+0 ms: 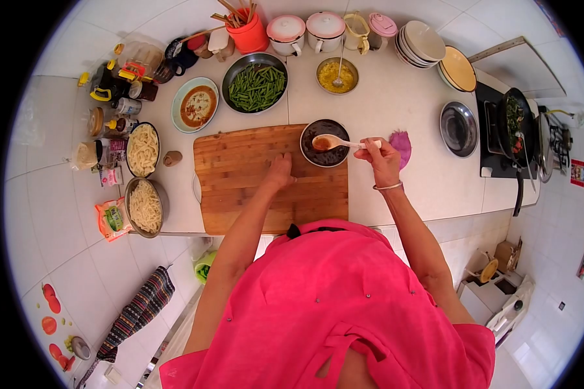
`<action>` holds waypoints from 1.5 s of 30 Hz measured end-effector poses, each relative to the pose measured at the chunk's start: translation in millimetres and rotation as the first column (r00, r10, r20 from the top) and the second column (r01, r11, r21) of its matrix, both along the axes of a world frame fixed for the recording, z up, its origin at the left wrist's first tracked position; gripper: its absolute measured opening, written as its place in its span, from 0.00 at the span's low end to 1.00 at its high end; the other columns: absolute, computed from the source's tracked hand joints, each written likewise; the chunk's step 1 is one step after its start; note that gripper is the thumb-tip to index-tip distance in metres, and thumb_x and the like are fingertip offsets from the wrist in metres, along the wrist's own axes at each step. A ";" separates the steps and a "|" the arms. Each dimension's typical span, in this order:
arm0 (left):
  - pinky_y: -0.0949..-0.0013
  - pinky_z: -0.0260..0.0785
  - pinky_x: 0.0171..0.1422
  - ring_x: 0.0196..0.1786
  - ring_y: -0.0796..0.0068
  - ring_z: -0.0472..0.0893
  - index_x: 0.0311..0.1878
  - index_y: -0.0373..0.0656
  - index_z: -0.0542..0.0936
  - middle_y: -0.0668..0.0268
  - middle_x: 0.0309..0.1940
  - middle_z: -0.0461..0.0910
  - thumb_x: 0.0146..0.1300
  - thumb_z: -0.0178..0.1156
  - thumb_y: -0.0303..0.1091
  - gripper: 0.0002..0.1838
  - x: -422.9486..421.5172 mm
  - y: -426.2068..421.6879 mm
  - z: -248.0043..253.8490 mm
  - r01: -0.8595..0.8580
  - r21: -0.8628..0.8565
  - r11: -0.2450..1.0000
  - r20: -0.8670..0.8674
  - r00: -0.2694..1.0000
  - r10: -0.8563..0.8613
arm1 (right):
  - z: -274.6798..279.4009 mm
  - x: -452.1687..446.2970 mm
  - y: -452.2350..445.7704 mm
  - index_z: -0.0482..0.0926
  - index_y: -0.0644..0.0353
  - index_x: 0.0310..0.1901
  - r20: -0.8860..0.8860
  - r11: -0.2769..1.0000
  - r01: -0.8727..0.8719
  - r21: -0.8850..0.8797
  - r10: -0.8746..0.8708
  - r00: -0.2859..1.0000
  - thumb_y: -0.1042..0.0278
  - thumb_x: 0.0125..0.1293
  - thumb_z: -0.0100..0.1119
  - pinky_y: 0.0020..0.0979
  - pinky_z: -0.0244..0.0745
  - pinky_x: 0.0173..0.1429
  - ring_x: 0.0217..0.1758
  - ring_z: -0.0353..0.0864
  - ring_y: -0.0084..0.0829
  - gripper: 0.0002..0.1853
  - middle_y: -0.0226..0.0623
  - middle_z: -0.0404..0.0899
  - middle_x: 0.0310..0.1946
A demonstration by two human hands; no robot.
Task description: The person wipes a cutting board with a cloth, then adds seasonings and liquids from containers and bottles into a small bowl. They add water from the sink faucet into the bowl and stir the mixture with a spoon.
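In the head view my right hand [381, 159] is closed round the handle of a spoon [331, 141]. The spoon's bowl carries something reddish-brown and hangs over a round bowl of dark sauce [325, 160]. This bowl stands on the right part of a wooden cutting board [240, 188]. My left hand [280, 171] rests on the board, left of the sauce bowl and apart from it, with its thumb away from the fingers. It holds nothing that I can see.
Behind the board stand a pan of green beans [257, 87], a plate of reddish sauce [198, 105] and a bowl of yellow food [337, 76]. Two bowls of noodles [145, 206] stand left. Right are a purple cloth [401, 149], a metal bowl [459, 129] and a wok [516, 126].
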State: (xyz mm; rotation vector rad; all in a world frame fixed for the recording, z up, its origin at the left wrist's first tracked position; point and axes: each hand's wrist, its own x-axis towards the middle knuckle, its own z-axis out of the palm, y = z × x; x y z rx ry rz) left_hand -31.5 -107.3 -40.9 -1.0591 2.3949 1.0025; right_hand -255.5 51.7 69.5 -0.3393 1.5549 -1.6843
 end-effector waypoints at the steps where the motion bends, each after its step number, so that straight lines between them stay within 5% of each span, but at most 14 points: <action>1: 0.54 0.68 0.55 0.51 0.43 0.73 0.42 0.36 0.68 0.46 0.44 0.71 0.41 0.75 0.32 0.29 0.1 0.1 -0.4 0.001 -0.001 1.000 0.003 1.000 -0.001 | 5.2 -0.5 -1.6 0.79 0.69 0.40 -0.048 0.999 -0.039 -0.035 0.037 0.998 0.69 0.69 0.57 0.25 0.81 0.42 0.32 0.83 0.25 0.09 0.37 0.82 0.32; 9: 0.54 0.68 0.55 0.51 0.43 0.73 0.43 0.36 0.68 0.45 0.44 0.72 0.41 0.76 0.33 0.30 0.3 0.1 -3.5 0.010 -0.006 1.000 0.010 1.000 -0.010 | 16.6 -7.4 -13.8 0.78 0.67 0.41 -0.431 0.943 -0.318 -0.093 0.250 0.867 0.77 0.67 0.57 0.22 0.78 0.41 0.35 0.82 0.23 0.04 0.35 0.77 0.38; 15: 0.53 0.68 0.56 0.52 0.43 0.73 0.45 0.35 0.68 0.43 0.45 0.72 0.42 0.75 0.33 0.30 1.2 -0.5 -4.5 0.015 0.003 1.000 0.002 1.000 -0.015 | -15.5 -10.3 -13.6 0.78 0.67 0.41 -0.504 0.939 -0.343 -0.035 0.280 0.817 0.76 0.67 0.57 0.22 0.78 0.41 0.35 0.82 0.23 0.04 0.35 0.77 0.38; 22: 0.53 0.68 0.57 0.52 0.42 0.73 0.46 0.35 0.67 0.43 0.45 0.72 0.42 0.74 0.33 0.31 0.0 -0.3 1.4 0.011 0.011 1.000 0.003 1.000 -0.011 | -41.7 2.4 -8.1 0.79 0.68 0.41 -0.093 0.996 -0.085 0.002 0.085 0.992 0.72 0.69 0.56 0.24 0.80 0.41 0.33 0.83 0.25 0.08 0.37 0.81 0.34; 30: 0.53 0.68 0.56 0.51 0.43 0.73 0.44 0.36 0.68 0.44 0.43 0.72 0.41 0.75 0.34 0.30 1.3 0.2 -7.0 0.026 -0.029 0.999 0.003 1.000 -0.026 | -47.6 5.9 -0.6 0.79 0.70 0.40 0.319 0.989 0.144 0.010 -0.140 0.937 0.67 0.69 0.57 0.24 0.83 0.39 0.30 0.84 0.27 0.12 0.39 0.82 0.31; 39: 0.52 0.68 0.56 0.51 0.42 0.73 0.45 0.36 0.67 0.45 0.43 0.72 0.40 0.75 0.35 0.32 1.7 0.5 -10.6 0.022 -0.032 0.999 0.002 1.000 -0.022 | 1.9 -8.0 -2.0 0.79 0.68 0.40 -0.047 0.995 -0.070 -0.075 0.066 0.997 0.69 0.69 0.56 0.25 0.81 0.40 0.32 0.83 0.25 0.09 0.36 0.81 0.34; 45: 0.52 0.67 0.56 0.52 0.42 0.72 0.46 0.35 0.67 0.44 0.43 0.73 0.40 0.76 0.35 0.33 2.8 -0.7 -11.4 0.025 -0.006 1.000 -0.008 1.000 -0.025 | 24.9 -10.7 -14.6 0.79 0.65 0.39 -0.502 0.940 -0.337 -0.057 0.265 0.823 0.74 0.65 0.60 0.25 0.78 0.38 0.34 0.82 0.25 0.04 0.35 0.79 0.35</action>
